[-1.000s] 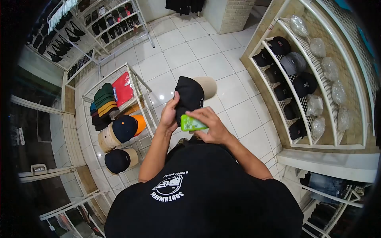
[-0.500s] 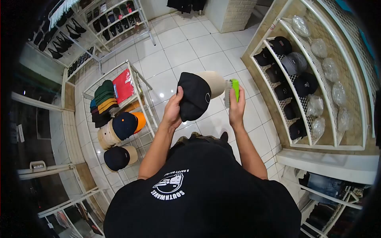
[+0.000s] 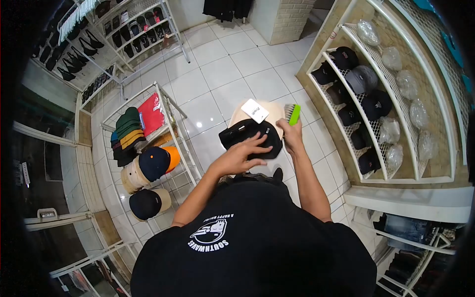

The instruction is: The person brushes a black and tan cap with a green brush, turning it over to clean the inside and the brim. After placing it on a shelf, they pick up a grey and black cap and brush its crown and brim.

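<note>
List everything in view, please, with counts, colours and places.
Held cap: one, black and beige, centre
Tag: one, white, on held cap
Brush: one, green, centre
Rack: one, white, left
Packet: one, red, rack top
Stacked goods: several, green, yellow, dark, left
Rack caps: several, navy, orange, beige, left
Shelves: several, white, right
Shelf caps: several, black and grey, right
Plastic bundles: several, clear, right
Footwear: several, mostly dark, upper left
Garments: some, black, top
Denim: some, blue, lower right
Shirt: one, black, worn
Left grip: one, bare, on held cap
Right grip: one, bare, around brush
</note>
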`<move>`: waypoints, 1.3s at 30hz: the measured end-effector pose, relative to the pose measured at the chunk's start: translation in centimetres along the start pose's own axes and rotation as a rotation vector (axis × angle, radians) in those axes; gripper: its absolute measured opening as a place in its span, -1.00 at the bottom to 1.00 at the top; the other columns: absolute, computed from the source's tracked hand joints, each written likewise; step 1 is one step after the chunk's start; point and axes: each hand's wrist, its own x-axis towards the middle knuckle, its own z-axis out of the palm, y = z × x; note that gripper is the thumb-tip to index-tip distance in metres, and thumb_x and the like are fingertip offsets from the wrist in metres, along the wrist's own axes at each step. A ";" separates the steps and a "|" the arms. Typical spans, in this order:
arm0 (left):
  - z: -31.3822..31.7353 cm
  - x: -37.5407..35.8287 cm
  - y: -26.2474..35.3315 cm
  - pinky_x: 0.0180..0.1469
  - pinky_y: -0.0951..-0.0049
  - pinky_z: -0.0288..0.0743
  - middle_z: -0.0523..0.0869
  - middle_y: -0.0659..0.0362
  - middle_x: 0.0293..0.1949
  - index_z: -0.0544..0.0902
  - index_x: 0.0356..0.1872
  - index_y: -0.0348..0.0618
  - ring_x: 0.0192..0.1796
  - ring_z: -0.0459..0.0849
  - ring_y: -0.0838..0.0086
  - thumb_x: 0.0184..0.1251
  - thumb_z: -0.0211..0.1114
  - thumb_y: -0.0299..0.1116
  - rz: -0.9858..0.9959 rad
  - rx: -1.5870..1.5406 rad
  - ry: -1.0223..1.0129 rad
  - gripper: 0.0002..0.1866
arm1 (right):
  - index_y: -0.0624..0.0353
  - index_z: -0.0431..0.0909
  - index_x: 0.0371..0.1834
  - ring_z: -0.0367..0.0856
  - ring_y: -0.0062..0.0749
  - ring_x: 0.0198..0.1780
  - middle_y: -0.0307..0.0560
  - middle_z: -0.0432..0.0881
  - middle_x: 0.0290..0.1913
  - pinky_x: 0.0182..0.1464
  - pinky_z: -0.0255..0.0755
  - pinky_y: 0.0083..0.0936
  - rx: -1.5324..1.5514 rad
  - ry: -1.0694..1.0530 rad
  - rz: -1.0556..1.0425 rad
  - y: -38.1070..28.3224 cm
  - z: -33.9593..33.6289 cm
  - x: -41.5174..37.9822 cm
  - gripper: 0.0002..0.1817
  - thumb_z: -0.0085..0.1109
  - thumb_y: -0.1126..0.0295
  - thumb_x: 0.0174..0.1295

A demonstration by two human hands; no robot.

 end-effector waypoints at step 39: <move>-0.5 1.5 -0.7 -0.35 0.47 0.40 0.62 0.22 -0.45 0.63 0.07 -0.35 -0.37 0.42 0.63 0.55 0.16 -0.35 -0.239 -0.381 0.490 -0.72 | 0.36 0.41 0.39 0.59 0.10 0.16 0.25 0.57 0.15 0.20 0.46 -0.19 -0.635 0.007 -0.737 -5.2 7.1 -4.4 -0.33 0.37 0.32 0.24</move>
